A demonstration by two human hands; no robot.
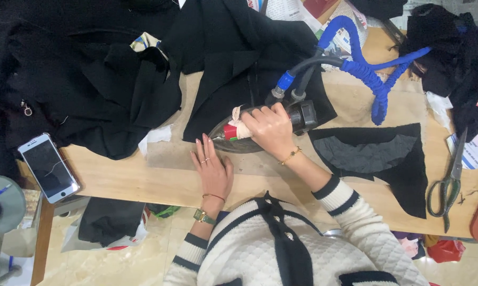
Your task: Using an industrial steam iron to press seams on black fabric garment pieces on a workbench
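A person's right hand (271, 127) is wrapped around the dark handle of a heavy grey metal steam iron (260, 130), which rests on the pale wooden worktable (122, 177) with its pointed nose toward the left. The handle's front end is bound in cream cloth tape over a red part. The left hand (212, 167) lies flat and unclenched on the table just beside the iron's tip, fingers straight, grasping nothing; a ring, a thin bracelet and a green-faced wristwatch (203, 216) show on it. A gold chain circles the right wrist.

From the iron's rear, a grey hose and a blue fabric-wrapped cable (366, 69) loop up and across the table. Behind the iron spreads a black garment piece (239, 58); further black fabric (80, 85) is heaped at upper left. To the right lies a cut black panel with a grey quilted lining (376, 153), and near the right edge a pair of large metal scissors (448, 185). A white-framed smartphone (48, 167) sits at the table's left end, screen dark. The person wears a cream quilted sweater with dark stripes (265, 249).
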